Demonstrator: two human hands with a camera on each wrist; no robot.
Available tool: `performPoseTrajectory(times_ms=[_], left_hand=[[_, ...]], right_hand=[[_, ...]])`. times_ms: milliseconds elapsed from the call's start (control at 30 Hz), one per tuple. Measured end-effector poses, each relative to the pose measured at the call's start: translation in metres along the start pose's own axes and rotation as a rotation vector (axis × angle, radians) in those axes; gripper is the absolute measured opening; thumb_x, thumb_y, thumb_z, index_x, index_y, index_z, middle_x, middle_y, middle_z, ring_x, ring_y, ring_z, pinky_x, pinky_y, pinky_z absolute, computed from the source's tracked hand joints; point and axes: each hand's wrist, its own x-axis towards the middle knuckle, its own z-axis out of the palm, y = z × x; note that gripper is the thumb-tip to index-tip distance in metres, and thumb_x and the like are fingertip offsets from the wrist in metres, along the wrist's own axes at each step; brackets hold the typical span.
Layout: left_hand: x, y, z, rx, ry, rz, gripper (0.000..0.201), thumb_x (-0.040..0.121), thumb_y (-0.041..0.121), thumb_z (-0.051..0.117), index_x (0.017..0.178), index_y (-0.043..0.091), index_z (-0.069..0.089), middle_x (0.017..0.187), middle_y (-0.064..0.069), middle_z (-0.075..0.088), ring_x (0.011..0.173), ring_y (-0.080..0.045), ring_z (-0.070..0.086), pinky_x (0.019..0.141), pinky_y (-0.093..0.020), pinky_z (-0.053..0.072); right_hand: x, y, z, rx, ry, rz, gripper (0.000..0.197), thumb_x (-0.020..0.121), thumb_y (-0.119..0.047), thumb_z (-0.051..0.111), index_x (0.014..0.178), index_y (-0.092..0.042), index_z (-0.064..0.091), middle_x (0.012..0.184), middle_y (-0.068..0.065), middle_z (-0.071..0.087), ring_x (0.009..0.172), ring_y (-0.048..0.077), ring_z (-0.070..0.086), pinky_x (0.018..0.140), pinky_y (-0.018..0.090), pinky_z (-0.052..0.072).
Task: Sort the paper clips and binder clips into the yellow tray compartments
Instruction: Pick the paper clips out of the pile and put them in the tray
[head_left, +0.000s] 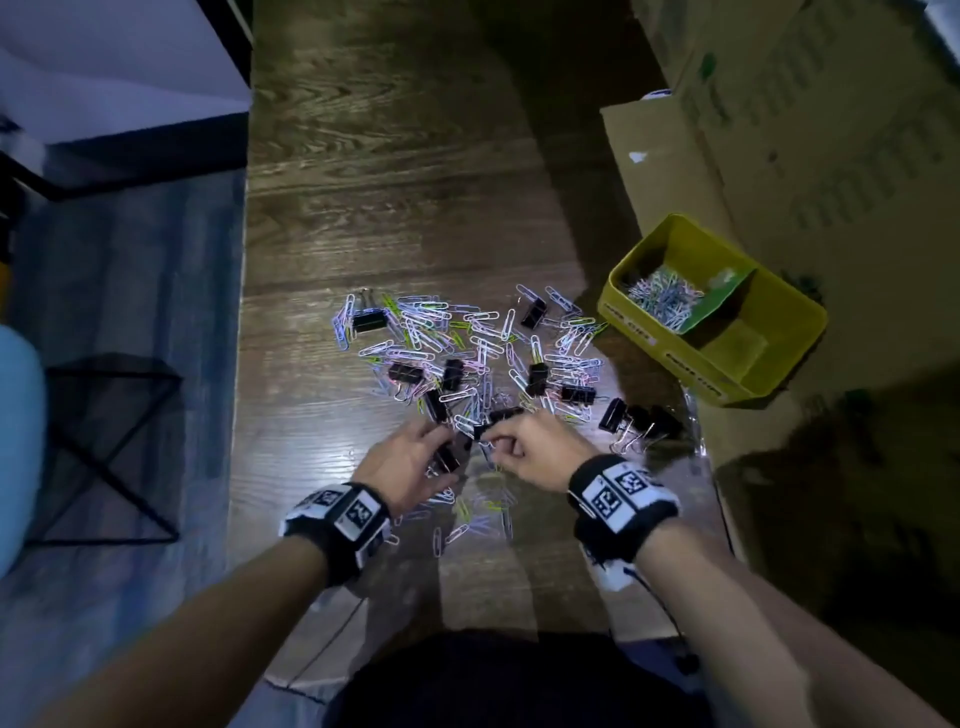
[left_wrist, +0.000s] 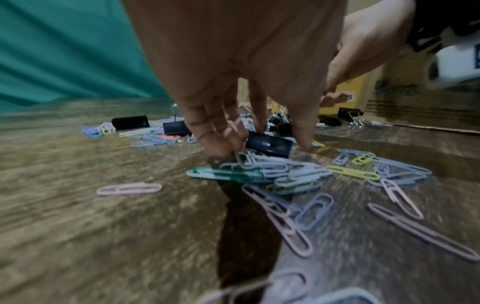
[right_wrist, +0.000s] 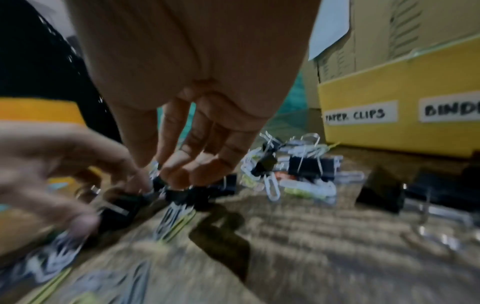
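- Both of my hands work the near edge of the pile at about six o'clock on the wooden table (head_left: 395, 218): my left hand (head_left: 402, 460) curls its fingers round a black binder clip (left_wrist: 269, 145), and my right hand (head_left: 535, 449) pinches another binder clip (head_left: 501, 418) at its fingertips.
- Sorting looks, to my eye, well short of half done. A heap of pastel paper clips (head_left: 662, 299) already lies in the far compartment of the yellow tray (head_left: 649, 340), which sits at roughly two o'clock from the pile.
- From the head view the tray's near compartment, past the green divider (head_left: 719, 306), looks bare; its labels read paper clips and, partly cut off, binder.
- Most of the job remains, I judge: the loose paper clips (head_left: 467, 338) are spread across the table centre with black binder clips scattered through them.
- A small cluster of binder clips (head_left: 636, 421) sits at four o'clock, near the tray but outside it.
- Cardboard boxes (head_left: 810, 130) stand behind the tray.
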Motion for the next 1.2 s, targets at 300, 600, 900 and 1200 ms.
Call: performPoseTrajectory(times_ms=[300,600,900,1200], left_hand=[[0.003,-0.023,-0.025,-0.146,0.224,-0.059,0.026,0.078,0.021,0.065,0.102,0.010,0.062,0.104,-0.009,0.058,0.085,-0.025,0.060,0.077,-0.039,0.054],[-0.003,-0.045,-0.028,0.022,0.319,-0.099,0.034,0.074,0.009,0.063,0.107,0.016,0.059,0.125,-0.017,0.048,0.108,-0.035,0.051,0.087,-0.050,0.048],[-0.075,-0.016,0.035,-0.125,0.185,-0.359,0.037,0.085,0.035,0.059,0.113,0.016,0.047,0.109,-0.010,0.042,0.095,-0.031,0.050,0.079,-0.044,0.049],[-0.042,-0.021,0.025,0.052,0.288,-0.346,0.051,0.086,0.030,0.054,0.131,0.010,0.040,0.137,-0.013,0.042,0.122,-0.030,0.041,0.092,-0.051,0.040]], right_hand=[[0.009,-0.001,0.031,-0.099,0.070,0.105,0.052,0.091,-0.021,0.058,0.140,-0.019,0.040,0.138,0.005,0.045,0.113,0.021,0.053,0.099,0.035,0.045],[-0.002,0.003,0.058,-0.188,0.144,0.126,0.052,0.088,-0.023,0.058,0.137,-0.014,0.043,0.137,0.004,0.038,0.127,0.023,0.034,0.105,0.038,0.038],[-0.023,-0.013,0.087,-0.207,0.096,0.089,0.069,0.086,-0.029,0.061,0.144,-0.016,0.025,0.140,0.007,0.025,0.130,0.024,0.027,0.102,0.036,0.037],[-0.010,-0.021,0.089,-0.392,0.001,0.037,0.084,0.089,-0.050,0.050,0.149,-0.014,0.002,0.158,0.006,-0.009,0.144,0.027,-0.012,0.116,0.054,0.002]])
